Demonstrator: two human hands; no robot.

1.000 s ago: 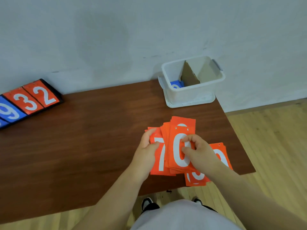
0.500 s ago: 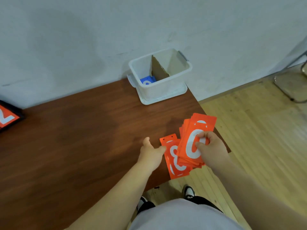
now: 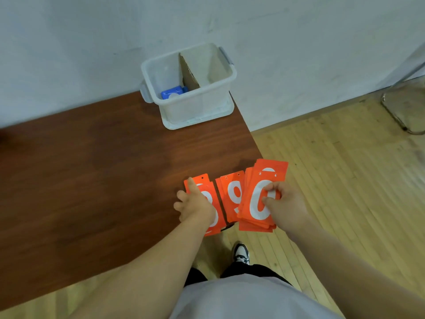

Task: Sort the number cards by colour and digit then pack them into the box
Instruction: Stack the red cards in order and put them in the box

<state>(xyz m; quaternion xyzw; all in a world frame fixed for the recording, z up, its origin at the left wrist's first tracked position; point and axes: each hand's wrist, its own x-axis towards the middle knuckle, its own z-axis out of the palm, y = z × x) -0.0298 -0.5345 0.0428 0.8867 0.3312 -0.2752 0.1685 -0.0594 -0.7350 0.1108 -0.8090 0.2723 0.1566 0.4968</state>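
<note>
My right hand (image 3: 284, 203) grips a stack of orange cards (image 3: 264, 194) with a white 0 on top, held past the table's right front corner. Beside it lies an orange card with a 9 (image 3: 232, 196) on the table. My left hand (image 3: 195, 204) rests flat on another orange card pile (image 3: 212, 217) showing an 8, near the table's front edge. The white plastic box (image 3: 195, 109) stands at the back right of the table, split by a cardboard divider (image 3: 188, 75); blue cards (image 3: 172, 93) lie in its left compartment.
The brown wooden table (image 3: 92, 169) ends just right of the cards, with wood floor (image 3: 345, 180) beyond. A metal chair leg (image 3: 402, 107) shows at the far right. My shoe (image 3: 241, 253) is below the table edge. A grey wall runs behind.
The view swung right, so the cards at the far left left the frame. My right hand carried the 0 stack rightward, uncovering the 9 card. My left hand moved onto the 8 pile.
</note>
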